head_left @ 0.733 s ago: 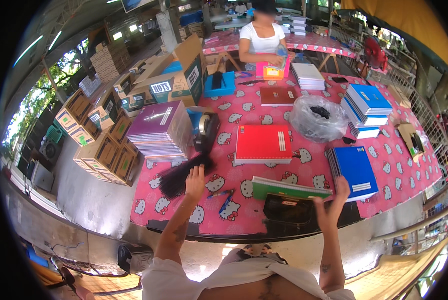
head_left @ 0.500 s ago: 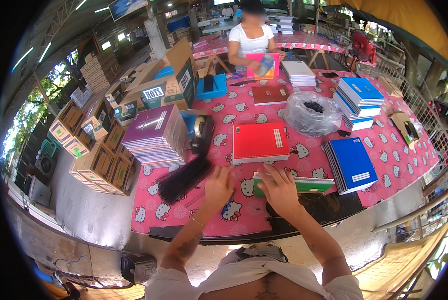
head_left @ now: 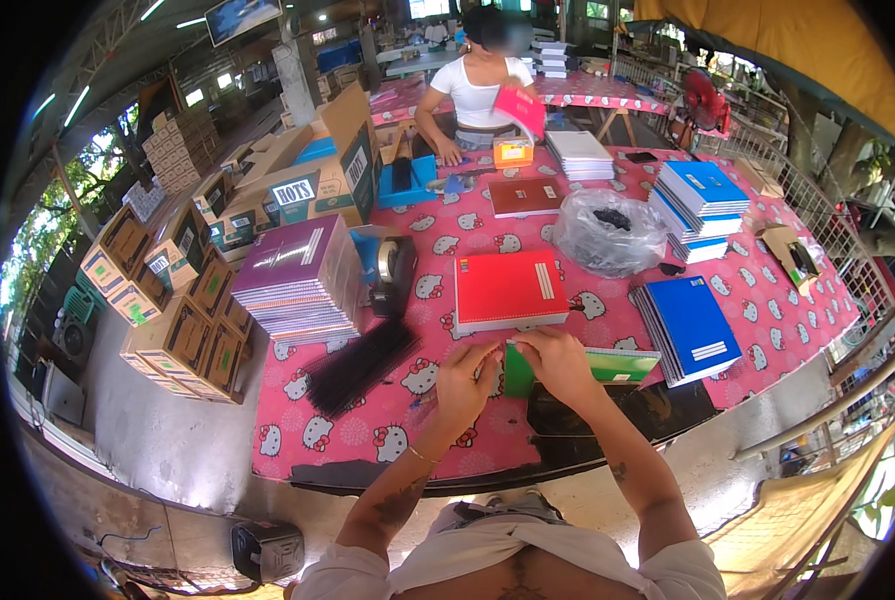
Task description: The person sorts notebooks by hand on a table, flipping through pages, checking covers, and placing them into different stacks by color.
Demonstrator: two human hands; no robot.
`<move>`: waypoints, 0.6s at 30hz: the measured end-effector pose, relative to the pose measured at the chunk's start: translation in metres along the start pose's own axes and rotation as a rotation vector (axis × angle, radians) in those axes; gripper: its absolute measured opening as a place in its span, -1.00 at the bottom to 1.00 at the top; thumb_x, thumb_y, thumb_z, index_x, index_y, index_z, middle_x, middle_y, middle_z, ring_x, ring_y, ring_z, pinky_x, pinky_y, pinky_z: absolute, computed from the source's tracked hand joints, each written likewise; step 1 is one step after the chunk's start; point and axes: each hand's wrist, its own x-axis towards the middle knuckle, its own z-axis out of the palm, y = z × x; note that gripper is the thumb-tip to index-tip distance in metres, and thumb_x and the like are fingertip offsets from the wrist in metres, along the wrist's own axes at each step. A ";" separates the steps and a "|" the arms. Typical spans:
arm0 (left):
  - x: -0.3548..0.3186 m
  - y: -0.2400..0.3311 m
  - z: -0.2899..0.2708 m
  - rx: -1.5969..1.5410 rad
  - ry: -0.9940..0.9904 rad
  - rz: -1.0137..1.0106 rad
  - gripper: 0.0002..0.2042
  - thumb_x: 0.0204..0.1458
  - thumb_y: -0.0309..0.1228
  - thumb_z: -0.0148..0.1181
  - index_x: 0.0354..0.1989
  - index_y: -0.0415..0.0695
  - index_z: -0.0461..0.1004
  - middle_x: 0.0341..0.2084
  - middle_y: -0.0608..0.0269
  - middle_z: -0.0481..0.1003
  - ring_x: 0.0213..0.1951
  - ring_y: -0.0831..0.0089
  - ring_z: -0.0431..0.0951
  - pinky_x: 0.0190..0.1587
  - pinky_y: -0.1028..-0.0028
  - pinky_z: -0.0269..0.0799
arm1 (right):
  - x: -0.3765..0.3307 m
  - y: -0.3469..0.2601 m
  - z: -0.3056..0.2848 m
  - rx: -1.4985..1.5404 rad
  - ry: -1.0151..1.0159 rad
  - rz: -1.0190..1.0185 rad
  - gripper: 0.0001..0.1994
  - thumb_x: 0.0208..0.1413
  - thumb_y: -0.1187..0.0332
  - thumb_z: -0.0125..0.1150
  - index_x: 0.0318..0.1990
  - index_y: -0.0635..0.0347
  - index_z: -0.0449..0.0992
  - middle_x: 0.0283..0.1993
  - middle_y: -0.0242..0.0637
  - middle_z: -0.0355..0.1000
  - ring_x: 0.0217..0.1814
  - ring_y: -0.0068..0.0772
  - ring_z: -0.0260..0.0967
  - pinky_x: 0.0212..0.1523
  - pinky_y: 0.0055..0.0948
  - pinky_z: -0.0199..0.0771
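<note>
both the left hand (head_left: 465, 385) and right hand (head_left: 558, 362) pinched the flat green paper notebook (head_left: 580, 368) at the pink table's (head_left: 768, 300) near edge, seemingly light, bendable, best gripped by its spine edge.

On the worktop (head_left: 768, 300), a notebook (head_left: 509, 290) lies at the centre. A stack of notebooks (head_left: 300, 280) sits at its nine o'clock, a plastic bag (head_left: 608, 232) at two o'clock, another stack (head_left: 690, 328) at four o'clock. A bundle of strips (head_left: 361, 365) lies at seven o'clock, a tape dispenser (head_left: 396, 272) just left.
</note>
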 end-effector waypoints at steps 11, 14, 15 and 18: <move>0.039 -0.014 -0.024 0.182 -0.388 0.073 -0.74 0.10 -0.32 0.34 -0.06 -0.03 0.50 -0.22 0.16 0.55 -0.33 0.02 0.63 -0.34 0.15 0.55 | 0.006 0.000 -0.005 -0.010 -0.090 0.041 -0.86 0.12 0.35 0.35 -0.18 0.10 0.65 -0.27 -0.13 0.60 -0.20 0.01 0.59 -0.19 -0.09 0.56; 0.050 -0.014 -0.030 0.067 -0.370 0.241 -0.75 0.10 -0.29 0.35 -0.11 -0.08 0.52 -0.25 0.13 0.56 -0.36 0.09 0.63 -0.34 0.16 0.51 | 0.006 -0.007 -0.009 0.074 -0.093 0.105 -0.86 0.12 0.36 0.35 -0.18 0.12 0.65 -0.27 -0.13 0.60 -0.21 0.01 0.58 -0.20 -0.12 0.56; 0.052 -0.001 -0.033 0.091 -0.380 0.280 -0.76 0.15 -0.28 0.31 -0.09 -0.08 0.52 -0.23 0.14 0.56 -0.29 0.08 0.63 -0.29 0.16 0.53 | 0.005 -0.004 -0.009 0.083 -0.088 0.068 -0.85 0.13 0.30 0.34 -0.18 0.09 0.62 -0.25 -0.17 0.57 -0.30 0.03 0.56 -0.23 -0.06 0.55; 0.057 -0.010 -0.027 0.267 -0.561 0.196 -0.78 0.21 -0.25 0.24 -0.06 -0.07 0.53 -0.21 0.14 0.57 -0.23 0.09 0.62 -0.27 0.16 0.53 | 0.007 0.001 -0.014 0.086 -0.122 0.030 -0.84 0.10 0.35 0.35 -0.19 0.16 0.62 -0.21 -0.12 0.57 -0.24 0.05 0.56 -0.18 -0.06 0.55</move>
